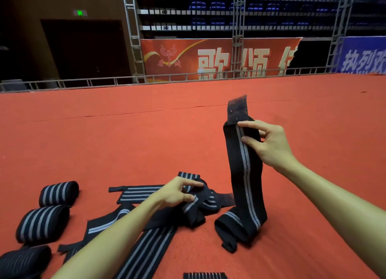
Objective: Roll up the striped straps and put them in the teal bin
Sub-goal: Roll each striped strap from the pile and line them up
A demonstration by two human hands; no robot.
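Observation:
My right hand (266, 142) pinches the upper end of a black strap with grey stripes (245, 174) and holds it upright; its lower end folds onto the red carpet. A dark velcro tab sticks up above my fingers. My left hand (177, 192) grips a bunched part of a tangled pile of striped straps (146, 226) lying flat in front of me. Three rolled straps sit at the left: one (59, 193), a second (42, 223) and a third (23, 260) at the frame's lower edge. No teal bin is in view.
Red carpet (125, 143) covers a raised stage floor. A metal rail (146, 79) runs along its far edge, with truss towers, a red banner and dark seating behind. Another strap end (205, 275) pokes in at the bottom edge.

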